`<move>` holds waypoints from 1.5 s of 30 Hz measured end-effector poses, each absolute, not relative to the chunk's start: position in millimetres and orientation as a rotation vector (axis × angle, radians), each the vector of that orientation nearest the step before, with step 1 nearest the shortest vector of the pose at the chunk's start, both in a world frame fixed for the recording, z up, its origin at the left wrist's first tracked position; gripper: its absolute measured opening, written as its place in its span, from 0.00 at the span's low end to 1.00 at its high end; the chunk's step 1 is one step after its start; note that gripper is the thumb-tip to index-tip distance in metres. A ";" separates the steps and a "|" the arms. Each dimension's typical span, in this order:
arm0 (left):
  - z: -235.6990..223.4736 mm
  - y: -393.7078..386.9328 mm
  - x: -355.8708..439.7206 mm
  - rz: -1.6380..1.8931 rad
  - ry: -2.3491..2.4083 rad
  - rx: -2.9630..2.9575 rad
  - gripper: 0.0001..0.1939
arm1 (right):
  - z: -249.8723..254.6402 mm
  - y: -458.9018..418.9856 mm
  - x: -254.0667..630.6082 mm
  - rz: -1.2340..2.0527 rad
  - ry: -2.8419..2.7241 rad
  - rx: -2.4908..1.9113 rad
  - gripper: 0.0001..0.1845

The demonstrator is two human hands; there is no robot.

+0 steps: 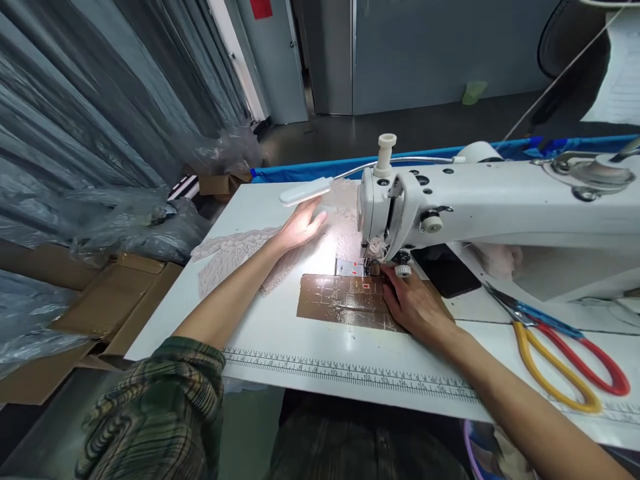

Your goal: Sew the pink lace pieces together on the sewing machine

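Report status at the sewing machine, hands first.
Left hand open at pale lace. Right hand beside presser foot. Scissors, black phone off to the right, apart from lace.

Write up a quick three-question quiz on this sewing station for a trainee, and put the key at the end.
1. Multiple choice: which pale fabric lies under the left forearm?
A. Denim
B. Lace
C. Leather

2. True or false: the two handles of the scissors are the same colour.

3. Short answer: which is nearer the needle area of the sewing machine, the left grip or the right grip?

Key:
1. B, lace.
2. False; one is yellow, the other red.
3. The right grip.
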State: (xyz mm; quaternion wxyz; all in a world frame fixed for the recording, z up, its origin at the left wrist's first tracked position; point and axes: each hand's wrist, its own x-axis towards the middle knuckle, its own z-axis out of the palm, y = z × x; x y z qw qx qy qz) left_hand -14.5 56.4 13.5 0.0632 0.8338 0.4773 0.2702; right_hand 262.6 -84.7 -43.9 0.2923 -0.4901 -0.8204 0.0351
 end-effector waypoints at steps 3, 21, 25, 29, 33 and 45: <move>22.8 28.7 -46.0 0.866 1.585 2.417 0.25 | -44.7 -84.8 262.1 0.068 -2.198 -1.332 0.20; -13.9 -32.4 -80.7 0.840 1.823 2.061 0.11 | -51.6 -83.4 263.3 0.026 -2.226 -1.382 0.22; -14.5 -32.5 -82.7 0.877 1.855 2.012 0.09 | -52.8 -82.3 263.9 0.022 -2.204 -1.364 0.22; -16.5 -29.0 -89.2 0.995 2.029 1.855 0.08 | -54.0 -79.3 265.9 0.057 -2.207 -1.347 0.22; -14.7 -27.4 -95.5 1.027 2.094 1.757 0.09 | -51.7 -83.5 267.6 0.105 -2.174 -1.324 0.20; -16.8 -32.2 -91.3 1.098 1.921 1.823 0.05 | -16.4 -75.9 166.4 0.054 -2.440 -0.561 0.24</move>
